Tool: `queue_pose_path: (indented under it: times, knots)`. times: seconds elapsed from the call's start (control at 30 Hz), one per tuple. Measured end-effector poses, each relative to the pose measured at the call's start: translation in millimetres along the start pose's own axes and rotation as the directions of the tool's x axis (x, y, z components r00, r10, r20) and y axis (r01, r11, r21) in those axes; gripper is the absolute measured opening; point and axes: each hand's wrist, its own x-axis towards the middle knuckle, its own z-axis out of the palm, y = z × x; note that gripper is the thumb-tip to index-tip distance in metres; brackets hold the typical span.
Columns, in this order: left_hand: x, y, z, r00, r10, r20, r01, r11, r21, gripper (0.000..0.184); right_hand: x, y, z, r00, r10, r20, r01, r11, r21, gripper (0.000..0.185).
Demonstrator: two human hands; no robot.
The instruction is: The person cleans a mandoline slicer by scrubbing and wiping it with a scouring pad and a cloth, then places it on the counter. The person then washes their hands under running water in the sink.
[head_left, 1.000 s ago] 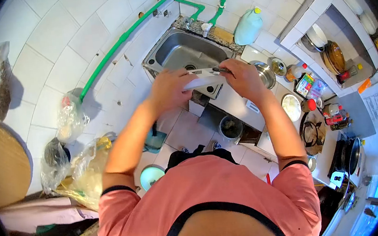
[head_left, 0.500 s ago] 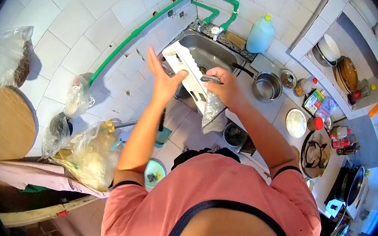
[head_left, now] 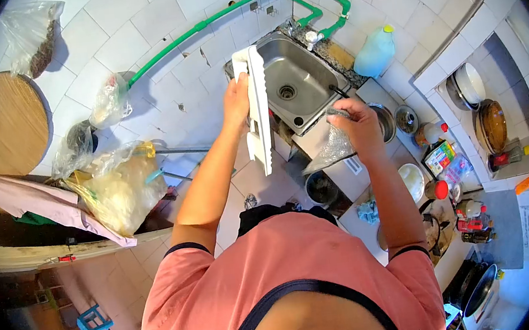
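One long white plastic piece with a scalloped edge [head_left: 261, 117]: seemingly light, stiff, perhaps slick, best gripped mid-length; it extended above and below the left hand [head_left: 236, 107], which grasped its side, near the rectangular steel sink [head_left: 316, 72]. One soft-looking grey mesh cloth [head_left: 332, 150]: pinched in the right hand [head_left: 362, 127], hanging loosely, apart from the plastic.

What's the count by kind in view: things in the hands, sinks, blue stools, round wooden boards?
In hands: 2 (white ridged piece, left hand; grey cloth, right hand)
Sink: 1
Blue stool: 1
Round wooden board: 1
Total: 5
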Motion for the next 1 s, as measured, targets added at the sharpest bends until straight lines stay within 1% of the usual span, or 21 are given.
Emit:
queue_pose_path:
  times: [0.03, 0.07, 0.1, 0.17, 0.2, 0.23, 0.3, 0.33, 0.37, 0.43, 0.47, 0.5, 0.57, 0.63, 0.7, 0.77, 0.8, 0.83, 0.9, 0.93, 1.0]
  knots:
    - [-8.0, 8.7, 5.3, 1.000, -0.014, 0.012, 0.014, 0.998, 0.066, 0.041, -0.2, -2.0, -3.8, 1.000, 0.018, -0.021, -0.016, 0.998, 0.061, 0.019]
    - [-22.6, 14.6, 15.6, 0.989, -0.145, -0.013, 0.145, 0.989, 0.004, 0.044, -1.8, -8.4, -2.0, 0.998, 0.032, -0.047, -0.030, 0.998, 0.050, 0.019]
    - [-28.9, 10.7, 21.3, 0.977, -0.213, 0.012, 0.212, 0.975, 0.067, 0.047, -1.5, -4.2, 0.8, 0.998, 0.043, -0.049, -0.040, 0.998, 0.052, 0.019]
    - [-46.1, -0.7, 37.1, 0.955, -0.274, 0.111, 0.271, 0.962, 0.041, 0.050, 2.1, 5.1, 7.6, 0.988, -0.087, -0.130, 0.096, 0.993, 0.070, 0.018]
    - [-56.4, -2.4, 46.3, 0.953, -0.268, 0.141, 0.265, 0.963, 0.035, 0.050, 1.7, 4.5, 13.6, 0.987, -0.070, -0.144, 0.091, 0.985, 0.144, 0.018]
    - [-64.2, -4.4, 53.8, 0.951, -0.273, 0.144, 0.270, 0.962, 0.036, 0.050, 3.8, 8.4, 18.1, 0.987, -0.066, -0.148, 0.087, 0.986, 0.143, 0.018]
    - [-75.7, -8.7, 63.1, 0.930, -0.307, 0.205, 0.322, 0.946, -0.043, 0.052, 7.7, 18.7, 27.8, 0.933, -0.323, -0.161, 0.340, 0.936, 0.091, 0.019]
    - [-75.0, -17.4, 63.7, 0.929, -0.310, 0.202, 0.325, 0.945, -0.043, 0.052, 3.6, 14.8, 31.4, 0.877, -0.454, -0.155, 0.439, 0.890, -0.123, 0.022]
    - [-71.6, -31.2, 61.6, 0.931, -0.310, 0.190, 0.324, 0.945, -0.046, 0.054, -0.9, 16.8, 32.9, 0.880, -0.451, -0.152, 0.437, 0.892, -0.119, 0.022]
    - [-73.3, -29.5, 61.4, 0.938, -0.304, 0.168, 0.316, 0.947, -0.051, 0.056, -6.0, 20.8, 36.3, 0.835, -0.547, 0.053, 0.544, 0.807, -0.230, 0.027]
    - [-76.0, -27.8, 60.6, 0.931, -0.324, 0.166, 0.343, 0.934, -0.097, 0.057, -8.5, 19.8, 36.5, 0.822, -0.563, 0.086, 0.566, 0.793, -0.224, 0.026]
    - [-78.8, -24.2, 59.3, 0.924, -0.345, 0.165, 0.369, 0.919, -0.142, 0.059, -13.3, 17.1, 35.5, 0.821, -0.564, 0.095, 0.570, 0.793, -0.215, 0.026]
    - [-73.8, -28.8, 48.4, 0.921, -0.348, 0.174, 0.368, 0.925, -0.096, 0.059, -29.0, 10.7, 34.1, 0.788, -0.568, 0.238, 0.613, 0.758, -0.224, 0.025]
    - [-72.2, -28.2, 46.7, 0.913, -0.355, 0.201, 0.388, 0.908, -0.156, 0.059, -42.7, 0.9, 35.8, 0.796, -0.509, 0.328, 0.592, 0.769, -0.243, 0.023]
    - [-76.9, -23.9, 52.2, 0.917, -0.353, 0.183, 0.386, 0.903, -0.191, 0.055, -39.1, 7.3, 37.8, 0.821, -0.504, 0.267, 0.563, 0.793, -0.235, 0.017]
    - [-86.8, -14.1, 60.8, 0.951, -0.283, 0.126, 0.303, 0.935, -0.182, 0.049, -20.4, 9.5, 38.4, 0.859, -0.500, 0.112, 0.508, 0.804, -0.308, 0.012]
    - [-91.4, -6.6, 65.4, 0.939, -0.328, 0.103, 0.338, 0.936, -0.097, 0.046, -6.4, 4.8, 35.8, 0.865, -0.500, 0.027, 0.480, 0.812, -0.332, 0.012]
    - [-91.9, -8.1, 67.0, 0.937, -0.331, 0.109, 0.341, 0.935, -0.094, 0.046, 6.9, 0.2, 35.0, 0.857, -0.513, -0.045, 0.461, 0.804, -0.376, 0.011]
    - [-90.8, -12.8, 68.3, 0.936, -0.339, 0.098, 0.350, 0.926, -0.139, 0.045, 16.3, -11.0, 37.6, 0.893, -0.442, -0.083, 0.402, 0.868, -0.292, 0.010]
    - [-85.0, -19.1, 65.2, 0.952, -0.289, 0.102, 0.302, 0.942, -0.145, 0.044, 13.7, -8.2, 38.1, 0.884, -0.466, -0.048, 0.432, 0.851, -0.300, 0.010]
    - [-71.7, -16.4, 59.0, 0.953, -0.296, 0.067, 0.303, 0.934, -0.187, 0.044, -5.6, 4.9, 44.3, 0.876, -0.477, 0.074, 0.479, 0.842, -0.248, 0.009]
